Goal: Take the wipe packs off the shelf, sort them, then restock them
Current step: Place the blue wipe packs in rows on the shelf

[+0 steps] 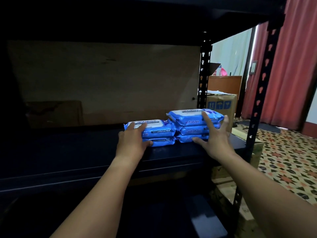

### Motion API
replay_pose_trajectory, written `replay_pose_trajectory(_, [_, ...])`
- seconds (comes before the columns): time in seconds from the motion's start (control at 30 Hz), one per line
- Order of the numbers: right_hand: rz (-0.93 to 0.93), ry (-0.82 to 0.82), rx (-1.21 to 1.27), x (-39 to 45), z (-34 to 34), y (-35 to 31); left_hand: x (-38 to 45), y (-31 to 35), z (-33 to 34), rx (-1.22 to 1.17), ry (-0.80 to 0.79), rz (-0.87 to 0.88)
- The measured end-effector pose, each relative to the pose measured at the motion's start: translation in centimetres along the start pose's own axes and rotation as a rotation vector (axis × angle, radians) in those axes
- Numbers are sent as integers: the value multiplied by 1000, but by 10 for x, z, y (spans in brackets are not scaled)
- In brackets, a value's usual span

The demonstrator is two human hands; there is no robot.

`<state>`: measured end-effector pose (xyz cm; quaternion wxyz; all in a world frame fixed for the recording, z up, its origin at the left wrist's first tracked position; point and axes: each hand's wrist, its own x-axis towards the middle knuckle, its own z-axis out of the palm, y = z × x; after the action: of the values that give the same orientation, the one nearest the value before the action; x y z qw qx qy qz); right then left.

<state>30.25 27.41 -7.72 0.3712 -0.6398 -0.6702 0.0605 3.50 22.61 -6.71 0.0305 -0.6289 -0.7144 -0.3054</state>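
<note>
- The left hand (133,140) is laid on the left stack of wipe packs (154,132), fingers straight over the top pack and thumb set against the lower one.
- The right hand (214,134) is spread wide against the front of the right stack of wipe packs (193,125), forefinger reaching the top pack, thumb at the bottom one.
- Both blue stacks are stood side by side, touching, on the dark shelf (85,152); two packs are counted on the left, three on the right.
- A cardboard box (221,103) is seen behind the rack post (204,74).
</note>
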Motion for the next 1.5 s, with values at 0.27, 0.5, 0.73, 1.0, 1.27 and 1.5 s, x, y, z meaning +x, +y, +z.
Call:
replay_pose_trajectory(0.27, [19,-7,-12,23,9,-2,25,1,13,-14,39,57])
replay_pose_trajectory(0.5, [10,-14,6,66,30,4,61,4,28,-62,31,74])
replay_pose_trajectory(0.73, [-46,-15,19,114,52,17,110,1,51,-48,36,89])
replay_pose_trajectory(1.0, [-64,-21,-38,152,64,29,153,10,73,-60,24,50])
replay_pose_trajectory(1.27, [-63,-33,-72,165,65,33,168,13,82,-15,46,81])
replay_pose_trajectory(1.5, [-68,-38,-39,168,61,36,163,1,85,-134,40,158])
